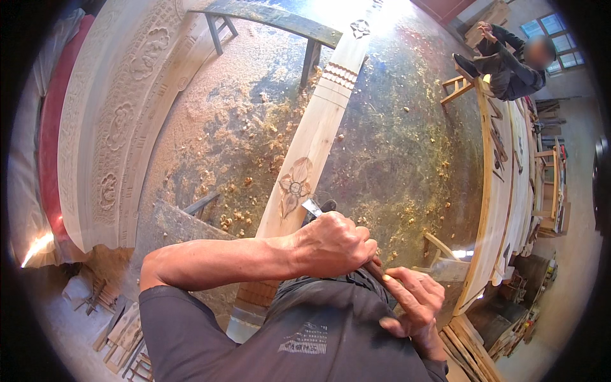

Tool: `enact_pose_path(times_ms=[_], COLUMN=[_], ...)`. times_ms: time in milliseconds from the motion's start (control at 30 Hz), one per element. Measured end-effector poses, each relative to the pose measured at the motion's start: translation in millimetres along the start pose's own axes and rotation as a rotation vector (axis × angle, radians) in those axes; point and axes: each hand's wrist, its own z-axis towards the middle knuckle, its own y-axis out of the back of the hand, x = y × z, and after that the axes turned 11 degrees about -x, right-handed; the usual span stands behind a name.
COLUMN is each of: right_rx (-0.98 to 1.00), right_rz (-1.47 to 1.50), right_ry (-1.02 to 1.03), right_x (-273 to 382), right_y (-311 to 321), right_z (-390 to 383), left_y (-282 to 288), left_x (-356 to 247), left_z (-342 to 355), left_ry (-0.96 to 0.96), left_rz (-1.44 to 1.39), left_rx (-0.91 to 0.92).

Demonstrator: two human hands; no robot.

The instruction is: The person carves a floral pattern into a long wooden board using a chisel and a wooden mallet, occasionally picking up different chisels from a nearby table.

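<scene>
My left hand [337, 245] is wrapped around a chisel, close to its flat metal blade [312, 207]. Behind it, the fingers of my right hand [414, 299] lie over the wooden handle [375, 272], with the thumb held apart. The blade points forward and left, just beside a long pale wooden plank [315, 130]; I cannot tell whether it touches. On that plank, a carved flower [296, 186] lies just past the blade tip. Farther along come a scalloped band [340, 75] and a second flower [360, 28]. My left forearm crosses above the plank's near part.
A dark trestle [273, 22] supports the plank's far part. Shavings [248, 181] litter the floor. Large carved panels [118, 127] stand at left. At right is a workbench [503, 210] with tools, and another person [509, 63] sits at its far end.
</scene>
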Motion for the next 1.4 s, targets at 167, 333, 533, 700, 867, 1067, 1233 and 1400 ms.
enact_pose_path(times_ms=[167, 333, 533, 700, 867, 1067, 1233, 1400], right_rx=[-0.567, -0.345, -0.553, -0.661, -0.489, -0.445, -0.299, -0.570], right_rz=[0.115, 0.218, 0.130, -0.029, 0.077, -0.058, 0.012, -0.127], right_ry=[-0.061, -0.065, -0.027, -0.079, -0.021, 0.039, 0.007, 0.048], right_x=[0.8, 16.2, 5.8, 20.9, 23.7, 6.5, 31.1, 17.5], right_y=[13.5, -7.7, -0.8, 0.7, 4.9, 28.6, 13.5, 14.8], right_z=[-23.9, 7.7, -13.1, -21.8, -5.8, -32.2, -5.3, -31.8], left_y=[2.4, 3.3, 1.5, 1.8, 6.3, 1.1, 7.1, 19.9], left_x=[-0.4, 0.8, -0.8, -0.3, -0.8, 0.8, 1.2, -4.6], left_z=[2.6, 0.1, -1.2, 1.5, 0.1, -1.5, 1.1, 5.0], left_ry=[0.001, 0.000, 0.031, -0.012, 0.019, 0.024, 0.057, -0.013], left_rz=[-0.032, -0.040, -0.041, -0.046, -0.045, -0.044, -0.063, 0.049], left_rx=[-0.032, -0.052, -0.064, -0.066, -0.082, -0.094, -0.062, -0.184])
